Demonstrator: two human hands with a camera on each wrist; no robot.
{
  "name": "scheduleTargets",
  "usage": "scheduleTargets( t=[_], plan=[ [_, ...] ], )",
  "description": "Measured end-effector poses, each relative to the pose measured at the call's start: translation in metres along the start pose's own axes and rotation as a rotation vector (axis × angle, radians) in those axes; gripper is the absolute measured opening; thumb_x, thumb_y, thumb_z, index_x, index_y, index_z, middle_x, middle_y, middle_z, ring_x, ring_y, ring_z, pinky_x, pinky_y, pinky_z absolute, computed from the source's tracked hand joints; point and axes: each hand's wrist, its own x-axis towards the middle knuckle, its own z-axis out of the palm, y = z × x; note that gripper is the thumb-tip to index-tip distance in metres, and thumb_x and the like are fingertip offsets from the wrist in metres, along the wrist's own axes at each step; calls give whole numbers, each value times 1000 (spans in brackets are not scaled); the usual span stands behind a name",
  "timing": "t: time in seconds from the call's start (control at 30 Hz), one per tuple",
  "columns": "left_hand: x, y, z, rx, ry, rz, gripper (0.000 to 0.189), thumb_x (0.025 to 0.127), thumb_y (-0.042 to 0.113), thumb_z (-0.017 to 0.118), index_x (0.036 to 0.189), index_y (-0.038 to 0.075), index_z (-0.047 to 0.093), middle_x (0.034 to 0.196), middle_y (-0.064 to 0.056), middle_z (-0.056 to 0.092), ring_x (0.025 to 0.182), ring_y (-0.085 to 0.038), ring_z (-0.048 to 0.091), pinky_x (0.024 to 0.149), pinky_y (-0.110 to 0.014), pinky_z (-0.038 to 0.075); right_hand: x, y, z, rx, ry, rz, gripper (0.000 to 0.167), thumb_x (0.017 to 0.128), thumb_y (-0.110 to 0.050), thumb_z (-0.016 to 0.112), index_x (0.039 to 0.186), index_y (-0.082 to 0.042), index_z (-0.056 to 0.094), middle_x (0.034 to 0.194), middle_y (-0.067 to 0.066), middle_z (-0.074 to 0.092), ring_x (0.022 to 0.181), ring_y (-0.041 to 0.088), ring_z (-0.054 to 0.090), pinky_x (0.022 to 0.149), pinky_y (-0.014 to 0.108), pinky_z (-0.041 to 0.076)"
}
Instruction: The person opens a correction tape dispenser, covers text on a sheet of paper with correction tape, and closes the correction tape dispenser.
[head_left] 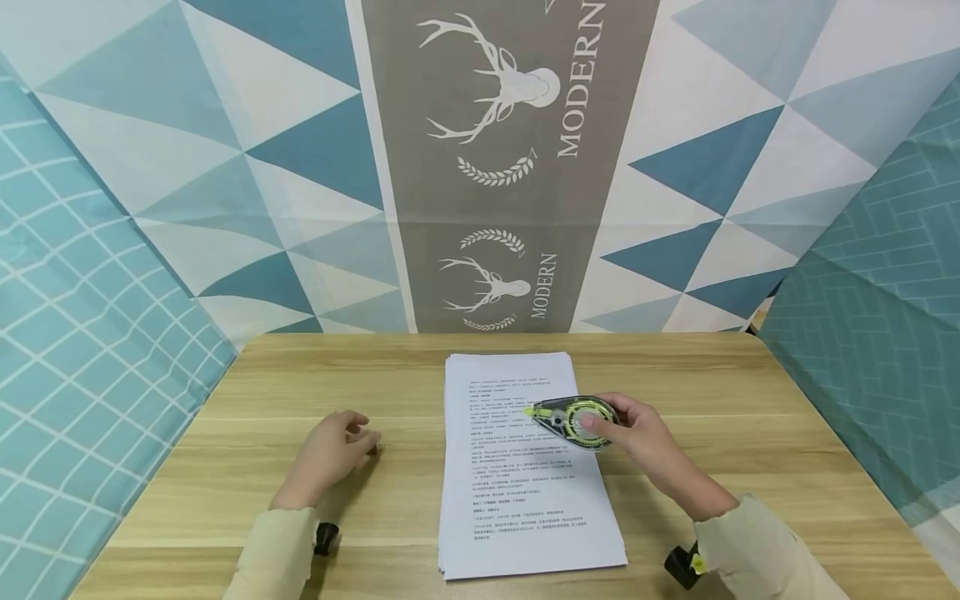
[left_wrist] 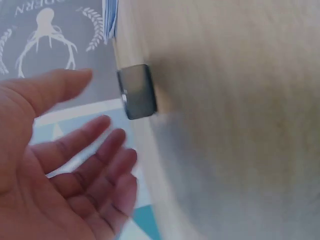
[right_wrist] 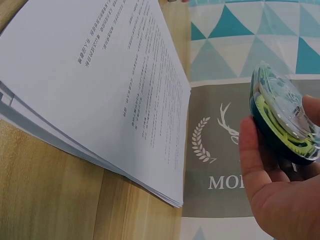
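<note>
In the head view my right hand (head_left: 637,437) grips a correction tape dispenser (head_left: 573,422) with a dark, clear casing and yellow-green wheel. Its yellow-green tip points left, over the printed top sheet of the paper stack (head_left: 525,542). The right wrist view shows the thumb on the clear side of the dispenser (right_wrist: 280,117) and the fingers beneath. My left hand (head_left: 330,454) is left of the stack, its fingers loosely bent and holding nothing. Close to its fingertips is a small dark, rounded rectangular piece (left_wrist: 137,91), seen in the left wrist view.
The stack stands on a wooden table (head_left: 210,467), its sheets slightly uneven at the edges. Behind the table hangs a patterned cloth (head_left: 495,200) with deer heads and triangles. Blue-green cloths (head_left: 885,317) hang at both sides. A dark wrist strap piece (head_left: 682,567) shows by the right sleeve.
</note>
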Motion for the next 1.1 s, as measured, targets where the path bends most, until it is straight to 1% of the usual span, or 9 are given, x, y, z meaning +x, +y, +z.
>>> scheduleTargets(
  t=[0.13, 0.2, 0.27, 0.37, 0.5, 0.63, 0.8, 0.97, 1.1],
  plan=[
    [0, 20, 5, 21, 45, 125, 39, 89, 26, 62, 117, -1, 59, 111, -18, 59, 100, -31, 59, 83, -43, 50, 0, 1, 0, 33, -5, 12, 44, 89, -25, 63, 123, 2, 53, 113, 16, 58, 92, 13, 57, 76, 21, 50],
    [0, 31, 9, 20, 54, 170, 37, 88, 24, 64, 115, 0, 60, 110, -17, 60, 100, -30, 58, 83, -42, 50, -1, 2, -1, 49, -14, 15, 45, 89, -25, 62, 123, 2, 51, 114, 16, 58, 93, 13, 57, 76, 21, 50],
    [1, 42, 15, 21, 59, 195, 35, 86, 23, 65, 113, 1, 61, 108, -15, 61, 99, -28, 58, 84, -41, 49, -1, 2, -1, 68, -27, 17, 45, 90, -25, 62, 124, 2, 50, 113, 16, 58, 93, 12, 57, 77, 21, 50],
    [2, 56, 25, 11, 50, 213, 34, 85, 23, 66, 111, 2, 62, 108, -14, 62, 100, -27, 57, 86, -41, 48, -1, 4, -1, 97, -57, 15, 46, 90, -26, 61, 124, 3, 49, 112, 14, 58, 92, 13, 58, 77, 23, 51],
    [4, 68, 40, -8, 39, 239, 32, 83, 19, 69, 109, 1, 63, 105, -13, 62, 98, -26, 58, 85, -40, 49, -1, 6, -1, 113, -92, 5, 46, 91, -25, 59, 124, 4, 47, 110, 12, 58, 93, 14, 59, 77, 25, 51],
    [4, 77, 52, -26, 18, 280, 32, 81, 18, 70, 107, 1, 64, 102, -12, 62, 95, -23, 59, 83, -39, 50, -2, 7, -1, 121, -105, 1, 46, 92, -26, 58, 124, 4, 46, 111, 11, 58, 94, 15, 60, 78, 25, 51],
    [2, 85, 63, -34, -8, 318, 30, 80, 18, 71, 103, 1, 64, 96, -10, 62, 87, -19, 57, 79, -36, 49, -1, 8, -1, 148, -118, -4, 44, 93, -24, 56, 124, 5, 44, 109, 8, 58, 93, 10, 59, 78, 24, 50],
    [3, 85, 70, -6, -13, 322, 28, 78, 18, 72, 100, 2, 65, 89, -6, 59, 77, -14, 49, 72, -31, 45, 0, 7, 1, 158, -127, -6, 41, 93, -21, 54, 123, 6, 43, 108, 7, 59, 92, 10, 59, 78, 25, 50],
    [3, 83, 74, -13, -26, 330, 27, 77, 17, 72, 98, 1, 66, 89, -6, 60, 80, -16, 51, 75, -33, 46, 1, 8, 3, 125, -104, 12, 43, 91, -20, 58, 123, 5, 44, 114, 13, 58, 95, 13, 58, 78, 25, 50]
  ],
)
